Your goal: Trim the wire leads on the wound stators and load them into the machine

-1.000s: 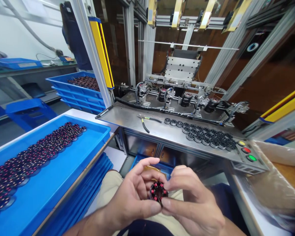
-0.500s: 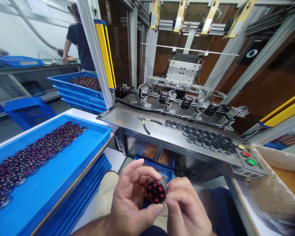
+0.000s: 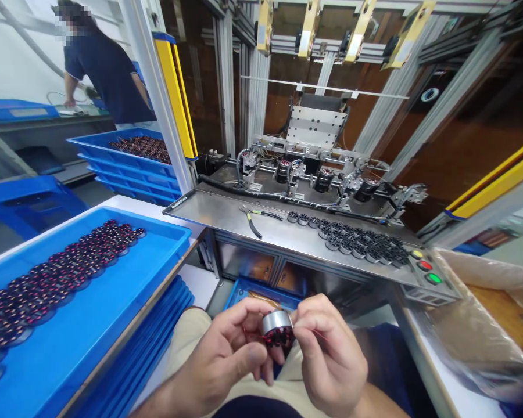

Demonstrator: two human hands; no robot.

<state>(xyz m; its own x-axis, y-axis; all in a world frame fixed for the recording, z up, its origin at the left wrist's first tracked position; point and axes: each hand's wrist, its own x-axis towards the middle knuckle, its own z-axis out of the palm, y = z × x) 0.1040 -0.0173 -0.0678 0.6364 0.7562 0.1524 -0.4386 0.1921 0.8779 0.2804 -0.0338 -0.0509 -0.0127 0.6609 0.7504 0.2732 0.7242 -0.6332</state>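
Low in the middle of the view, both my hands hold one small round wound stator [image 3: 277, 325] with a silver metal ring and red coils. My left hand [image 3: 224, 357] curls its fingers round the part from the left and below. My right hand [image 3: 326, 354] pinches its right side with thumb and forefinger. The part is tilted, with the silver rim up. A big blue tray [image 3: 113, 302] at my left carries several rows of similar dark red stators [image 3: 56, 276].
A steel machine shelf [image 3: 226, 217] ahead carries pliers [image 3: 253, 219], a patch of black stator cores [image 3: 361, 242] and coloured buttons [image 3: 425, 267]. Winding fixtures [image 3: 318, 174] stand behind. Stacked blue trays [image 3: 126, 159] sit far left; a person [image 3: 100, 64] stands there. A plastic-lined box [image 3: 488, 307] is at right.
The stator has been turned in my hands: its coil face pointed at me before, and now the silver rim is on top. The person at the back has moved nearer.
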